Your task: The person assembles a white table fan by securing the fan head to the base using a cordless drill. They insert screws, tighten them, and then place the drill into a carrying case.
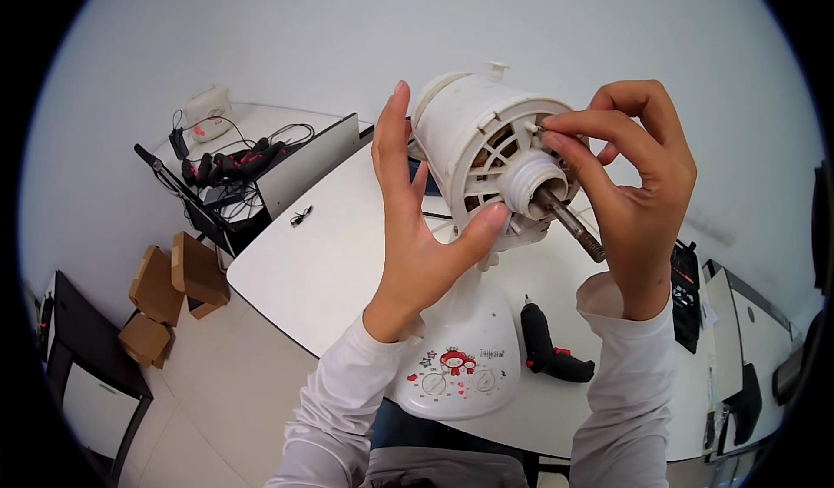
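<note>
Motor: white, slotted front, held up over the near edge of the desk; bare metal shaft, threaded at the tip, juts toward the right wrist.

Right hand: thumb and index fingers pinch a small part at the upper right of the motor's front; part too small to identify.

Left hand: fingers spread along the motor's left side, thumb at the lower front; cannot tell whether they grip.

Markings: white base, at the desk's near edge, bears a red cartoon with a short line of dark lettering to its right.

Surroundings: black-and-red driver right of the base, just beside it. Tool case along the desk's right edge. Small dark item near the left edge, kind unclear. Cartons on the floor beyond the left corner. Cables past the far left.

Obstructions: left hand covers part of the neck under the motor; motor hides part of the desk's far side.
</note>
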Demonstrator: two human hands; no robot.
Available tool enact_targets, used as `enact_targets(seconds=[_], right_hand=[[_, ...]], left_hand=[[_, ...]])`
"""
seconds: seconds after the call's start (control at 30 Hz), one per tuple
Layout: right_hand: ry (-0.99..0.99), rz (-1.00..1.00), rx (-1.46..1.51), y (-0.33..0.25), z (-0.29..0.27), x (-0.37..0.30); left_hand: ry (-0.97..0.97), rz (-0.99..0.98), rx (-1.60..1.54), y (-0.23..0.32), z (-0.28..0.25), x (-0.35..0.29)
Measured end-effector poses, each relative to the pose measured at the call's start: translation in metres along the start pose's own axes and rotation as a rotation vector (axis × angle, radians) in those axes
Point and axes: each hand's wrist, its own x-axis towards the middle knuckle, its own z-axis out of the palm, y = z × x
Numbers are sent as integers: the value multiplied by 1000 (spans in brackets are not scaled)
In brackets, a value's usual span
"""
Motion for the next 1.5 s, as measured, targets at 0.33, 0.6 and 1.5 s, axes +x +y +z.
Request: enact_targets(seconds=[0.33, 0.6, 1.5], right_hand=[[-23, -43, -150, -7, 3, 2], [-132, 110, -79, -8, -2, 10], [-393, 682, 743, 0, 1, 11]], left_hand=[[35, 266, 156, -13, 0, 8], [-21, 428, 136, -19, 2, 23], [110, 484, 128, -26, 11, 19]])
